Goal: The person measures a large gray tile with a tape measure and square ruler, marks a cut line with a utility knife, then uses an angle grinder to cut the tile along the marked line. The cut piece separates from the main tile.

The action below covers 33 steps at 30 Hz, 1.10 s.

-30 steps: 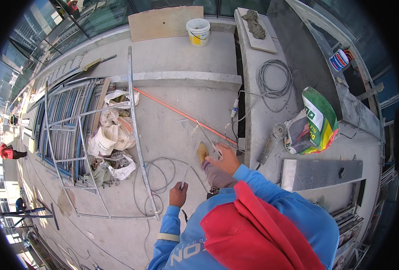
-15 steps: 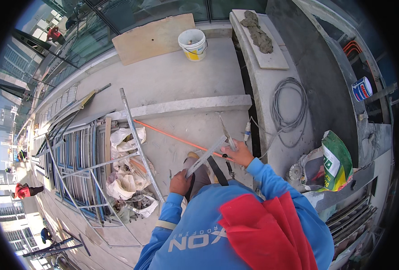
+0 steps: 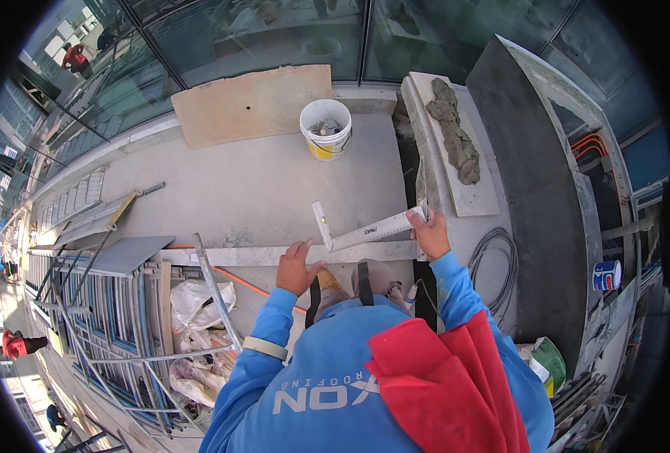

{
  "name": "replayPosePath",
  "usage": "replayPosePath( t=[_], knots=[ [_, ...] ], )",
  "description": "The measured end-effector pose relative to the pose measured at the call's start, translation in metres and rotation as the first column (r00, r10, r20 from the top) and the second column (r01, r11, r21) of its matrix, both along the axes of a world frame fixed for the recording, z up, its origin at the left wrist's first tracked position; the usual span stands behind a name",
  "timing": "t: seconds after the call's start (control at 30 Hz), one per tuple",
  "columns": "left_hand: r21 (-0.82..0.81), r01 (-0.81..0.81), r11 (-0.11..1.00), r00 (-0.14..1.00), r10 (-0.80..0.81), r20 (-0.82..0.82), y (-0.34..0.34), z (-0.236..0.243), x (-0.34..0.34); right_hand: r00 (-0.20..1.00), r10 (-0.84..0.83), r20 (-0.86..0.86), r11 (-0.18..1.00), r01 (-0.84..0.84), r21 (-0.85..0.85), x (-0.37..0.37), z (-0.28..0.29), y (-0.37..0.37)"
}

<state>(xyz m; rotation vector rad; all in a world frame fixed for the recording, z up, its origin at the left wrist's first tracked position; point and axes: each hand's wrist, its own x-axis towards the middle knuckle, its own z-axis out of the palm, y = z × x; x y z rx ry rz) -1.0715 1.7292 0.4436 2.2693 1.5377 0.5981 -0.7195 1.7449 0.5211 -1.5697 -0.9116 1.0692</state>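
Observed well left of the white bucket [image 3: 326,143], toward the wearer: stacked metal frames [image 3: 120,325]. Immediately left of the bucket: a tan board [image 3: 233,113]. On the bucket's near side, the left hand [image 3: 297,269] has its fingers spread; the L-shaped square [image 3: 373,232] lies below and right of the bucket, its far end gripped by the right hand [image 3: 430,235]. Right of the bucket: grey mortar [image 3: 456,136] on a pale board [image 3: 477,192].

your L-shaped square [image 3: 373,229] — pale, graduated blade, short arm [image 3: 321,223] pointing away from you; blade end in your right hand [image 3: 429,235]
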Motion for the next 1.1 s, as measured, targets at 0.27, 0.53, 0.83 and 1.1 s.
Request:
replayPosePath(
  t=[0.27, 0.53, 0.83, 1.1],
  knots=[
    [-0.257, -0.388, 0.885, 0.896, 0.428, 0.119, 0.139, -0.033, -0.108, 0.948, -0.141, 0.284, 0.963, 0.065, 0.262, 0.027, 0.027, 0.341],
    [-0.5, -0.866, -0.03, 0.266, 0.817, -0.511, 0.014, -0.173, -0.131, 0.857, -0.057, 0.513, 0.995, 0.092, -0.044, -0.004, -0.157, 0.768],
    [-0.779, -0.539, -0.321, 0.158, 0.87, -0.468, 0.248, -0.103, 0.152, 0.656, 0.347, 0.67, 0.931, -0.156, -0.329, -0.038, -0.342, 1.099],
    [-0.788, -0.449, -0.422, -0.227, 0.907, -0.356, 0.432, -0.098, 0.106, 0.693, 0.51, 0.509, 0.848, -0.304, -0.435, -0.035, -0.447, 1.222]
  ],
)
